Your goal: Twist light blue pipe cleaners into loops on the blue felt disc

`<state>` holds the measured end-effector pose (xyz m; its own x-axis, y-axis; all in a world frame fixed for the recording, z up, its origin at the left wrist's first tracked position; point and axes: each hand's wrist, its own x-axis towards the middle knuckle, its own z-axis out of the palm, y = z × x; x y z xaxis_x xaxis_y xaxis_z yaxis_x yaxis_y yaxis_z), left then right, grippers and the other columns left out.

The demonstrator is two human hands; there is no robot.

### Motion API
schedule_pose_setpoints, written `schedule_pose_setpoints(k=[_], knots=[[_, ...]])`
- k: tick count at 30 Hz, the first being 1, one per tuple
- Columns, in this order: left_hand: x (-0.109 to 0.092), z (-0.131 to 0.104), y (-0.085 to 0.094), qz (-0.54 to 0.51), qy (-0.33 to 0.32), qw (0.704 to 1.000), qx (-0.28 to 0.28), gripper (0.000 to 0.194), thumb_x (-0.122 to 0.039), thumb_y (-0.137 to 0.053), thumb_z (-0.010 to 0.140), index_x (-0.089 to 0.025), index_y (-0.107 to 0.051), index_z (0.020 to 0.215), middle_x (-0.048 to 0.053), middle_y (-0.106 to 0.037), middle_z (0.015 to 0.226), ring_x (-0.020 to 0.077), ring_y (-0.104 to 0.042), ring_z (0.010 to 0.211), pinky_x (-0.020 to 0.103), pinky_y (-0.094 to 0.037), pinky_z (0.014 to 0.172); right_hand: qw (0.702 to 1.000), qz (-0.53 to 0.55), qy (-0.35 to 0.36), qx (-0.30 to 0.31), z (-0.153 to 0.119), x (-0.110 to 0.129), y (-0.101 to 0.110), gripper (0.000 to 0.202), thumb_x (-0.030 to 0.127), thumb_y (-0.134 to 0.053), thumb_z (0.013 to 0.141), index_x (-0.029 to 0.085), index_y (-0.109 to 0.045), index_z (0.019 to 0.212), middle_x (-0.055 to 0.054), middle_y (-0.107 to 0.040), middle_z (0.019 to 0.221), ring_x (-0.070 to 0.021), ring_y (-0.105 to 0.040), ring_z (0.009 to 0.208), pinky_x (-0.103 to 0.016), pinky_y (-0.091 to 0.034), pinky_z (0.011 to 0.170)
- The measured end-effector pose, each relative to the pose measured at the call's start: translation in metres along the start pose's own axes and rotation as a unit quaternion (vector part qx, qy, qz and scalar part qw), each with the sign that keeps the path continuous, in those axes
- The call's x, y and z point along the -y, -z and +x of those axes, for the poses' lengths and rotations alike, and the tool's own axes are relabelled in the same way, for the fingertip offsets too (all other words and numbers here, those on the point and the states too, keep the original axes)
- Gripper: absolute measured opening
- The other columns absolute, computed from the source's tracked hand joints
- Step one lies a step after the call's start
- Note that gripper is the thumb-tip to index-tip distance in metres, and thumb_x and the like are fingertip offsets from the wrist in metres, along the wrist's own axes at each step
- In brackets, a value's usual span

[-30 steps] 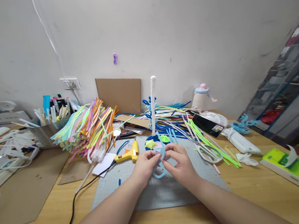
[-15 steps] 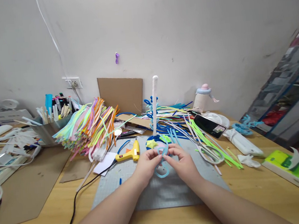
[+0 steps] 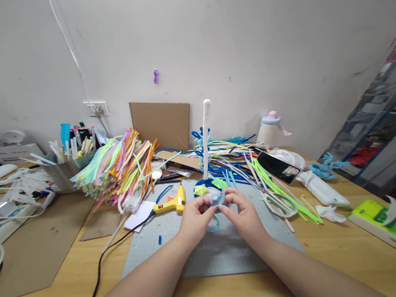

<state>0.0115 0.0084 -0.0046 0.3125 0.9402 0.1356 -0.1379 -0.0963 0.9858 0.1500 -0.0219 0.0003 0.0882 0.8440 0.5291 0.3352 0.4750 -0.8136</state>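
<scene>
Between my two hands is a light blue pipe cleaner, bent into loops. My left hand pinches it from the left, thumb against fingers. From the right my right hand pinches the same piece, the thumbs nearly meeting. Just behind the fingers stands a craft piece with a dark blue base, a yellow-green star and a pale pink part, partly hidden by my hands. A tall white fuzzy stick rises from it, with curled blue pipe cleaners behind.
A grey cutting mat lies under my hands. On the left are a yellow glue gun with its cord and a pastel pipe cleaner bundle. To the right lie scissors, a phone and a green tissue pack.
The light blue pipe cleaner's loops have shifted slightly between my fingers, and its lower loop sits higher and looks smaller. Both hands keep their pinch in nearly the same place.
</scene>
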Motion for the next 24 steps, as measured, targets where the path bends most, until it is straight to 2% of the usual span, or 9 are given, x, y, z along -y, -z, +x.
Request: schedule_pose_setpoints(k=[16, 20, 24], knots=[[-0.0063, -0.0011, -0.0017, 0.002, 0.009, 1.0, -0.001, 0.022, -0.032, -0.069, 0.06, -0.013, -0.062, 0.069, 0.001, -0.06, 0.063, 0.0111, -0.051, 0.056, 0.021, -0.037, 0.055, 0.999, 0.018, -0.027, -0.013, 0.0021, -0.005, 0.0021, 0.005, 0.024, -0.059, 0.072, 0.019, -0.059, 0.071, -0.004, -0.053, 0.091, -0.0198, -0.05, 0.088, -0.034, -0.037, 0.082], [-0.0061, -0.001, -0.0016, 0.001, 0.01, 1.0, 0.001, 0.024, -0.033, -0.07, 0.059, -0.013, -0.062, 0.069, 0.001, -0.059, 0.061, 0.0102, -0.049, 0.054, 0.021, -0.036, 0.053, 0.998, 0.051, -0.033, -0.016, 0.0021, -0.0035, 0.0007, 0.007, 0.026, -0.058, 0.073, 0.019, -0.058, 0.071, -0.004, -0.054, 0.088, -0.0198, -0.05, 0.087, -0.034, -0.038, 0.08], [-0.0053, -0.001, -0.002, -0.023, 0.005, 1.0, 0.006, 0.024, -0.033, -0.07, 0.059, -0.013, -0.061, 0.068, 0.0, -0.059, 0.063, 0.0098, -0.049, 0.056, 0.021, -0.036, 0.056, 0.994, 0.096, -0.054, 0.006, 0.0007, -0.0035, -0.0014, 0.01, 0.028, -0.057, 0.075, 0.019, -0.057, 0.071, -0.002, -0.055, 0.079, -0.0181, -0.05, 0.08, -0.032, -0.04, 0.077]])
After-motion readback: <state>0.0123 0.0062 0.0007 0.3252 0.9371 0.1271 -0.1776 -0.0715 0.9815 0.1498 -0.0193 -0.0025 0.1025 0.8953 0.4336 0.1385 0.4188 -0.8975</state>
